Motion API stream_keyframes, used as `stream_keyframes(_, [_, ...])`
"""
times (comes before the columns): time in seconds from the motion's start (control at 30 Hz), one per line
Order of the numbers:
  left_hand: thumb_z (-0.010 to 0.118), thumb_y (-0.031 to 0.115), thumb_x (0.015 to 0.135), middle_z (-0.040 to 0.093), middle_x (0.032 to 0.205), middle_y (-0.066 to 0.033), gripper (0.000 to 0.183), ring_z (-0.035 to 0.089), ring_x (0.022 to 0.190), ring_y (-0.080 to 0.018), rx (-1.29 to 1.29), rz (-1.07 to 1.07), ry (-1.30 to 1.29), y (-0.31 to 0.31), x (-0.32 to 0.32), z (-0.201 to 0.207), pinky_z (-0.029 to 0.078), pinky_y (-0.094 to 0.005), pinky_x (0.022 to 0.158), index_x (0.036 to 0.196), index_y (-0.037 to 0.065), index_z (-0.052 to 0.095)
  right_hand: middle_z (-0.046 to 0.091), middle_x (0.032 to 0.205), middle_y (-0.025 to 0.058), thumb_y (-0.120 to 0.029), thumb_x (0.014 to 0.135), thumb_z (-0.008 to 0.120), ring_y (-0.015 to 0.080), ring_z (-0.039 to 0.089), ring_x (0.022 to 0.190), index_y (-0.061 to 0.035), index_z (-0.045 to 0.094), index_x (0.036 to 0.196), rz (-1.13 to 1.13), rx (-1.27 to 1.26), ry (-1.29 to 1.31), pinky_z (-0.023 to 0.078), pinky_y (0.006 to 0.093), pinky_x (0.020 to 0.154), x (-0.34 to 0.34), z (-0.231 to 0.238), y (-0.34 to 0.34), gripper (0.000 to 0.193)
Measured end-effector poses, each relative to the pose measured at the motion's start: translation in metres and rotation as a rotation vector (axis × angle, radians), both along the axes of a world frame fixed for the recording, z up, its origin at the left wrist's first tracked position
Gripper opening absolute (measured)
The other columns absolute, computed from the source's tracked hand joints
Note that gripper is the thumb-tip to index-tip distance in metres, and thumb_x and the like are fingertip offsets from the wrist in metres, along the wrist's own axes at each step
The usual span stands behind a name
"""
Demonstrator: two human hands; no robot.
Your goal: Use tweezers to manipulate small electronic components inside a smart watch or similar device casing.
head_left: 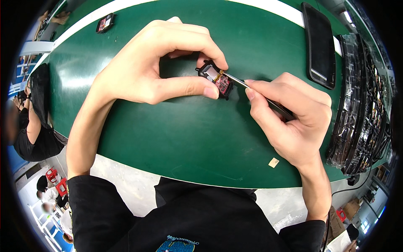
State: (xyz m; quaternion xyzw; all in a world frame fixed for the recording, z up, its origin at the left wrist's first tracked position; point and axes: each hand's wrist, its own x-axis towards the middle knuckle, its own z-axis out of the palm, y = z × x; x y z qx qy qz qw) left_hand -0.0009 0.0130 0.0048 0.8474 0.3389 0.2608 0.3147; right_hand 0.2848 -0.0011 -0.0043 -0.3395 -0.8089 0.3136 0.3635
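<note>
Between the thumb and fingers of my left hand is a small black electronic housing, tilted above the green table. Its open face shows a red circuit board, a silvery grey block and a bit of yellowish flex strip. My right hand is closed round slim metal tweezers, held like a pen. Their tip touches or almost touches the yellowish strip at the housing's edge. Whether the tips pinch the strip is too small to tell.
A similar small housing lies at the far left. At the far right rests a black tray, beside stacked clear plastic trays of parts. A small beige label lies near the front edge. Another person sits at the left.
</note>
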Motion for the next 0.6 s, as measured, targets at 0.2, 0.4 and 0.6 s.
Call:
stream_keyframes(0.2, [0.099, 0.019, 0.068, 0.077, 0.096, -0.0044, 0.051, 0.061, 0.079, -0.0177, -0.02, 0.002, -0.022, 0.001, 0.0, -0.005, 0.037, -0.034, 0.079, 0.114, 0.004, 0.082, 0.065, 0.069, 0.0019, 0.01, 0.086, 0.083, 0.0052, 0.053, 0.057, 0.0038, 0.085, 0.103, 0.009, 0.032, -0.042, 0.036, 0.0241, 0.052, 0.002, 0.002, 0.002, 0.018])
stream_keyframes(0.4, [0.1, 0.018, 0.064, 0.075, 0.094, -0.0023, 0.06, 0.06, 0.078, -0.0151, -0.027, 0.029, -0.033, 0.002, -0.001, -0.002, 0.036, -0.0318, 0.076, 0.119, 0.005, 0.081, 0.07, 0.076, 0.004, 0.011, 0.09, 0.08, 0.0047, 0.06, 0.063, 0.007, 0.083, 0.106, -0.034, -0.046, 0.049, 0.041, 0.0211, 0.056, 0.014, 0.009, 0.01, 0.016])
stream_keyframes(0.6, [0.101, 0.019, 0.066, 0.074, 0.093, -0.002, 0.06, 0.064, 0.08, -0.0166, 0.09, 0.003, 0.026, 0.0, 0.002, -0.003, 0.038, -0.0327, 0.079, 0.121, 0.007, 0.08, 0.064, 0.067, -0.0003, 0.003, 0.087, 0.085, 0.0013, 0.048, 0.052, 0.0024, 0.084, 0.099, -0.121, -0.038, 0.153, 0.03, 0.0214, 0.049, 0.002, -0.005, 0.012, 0.011])
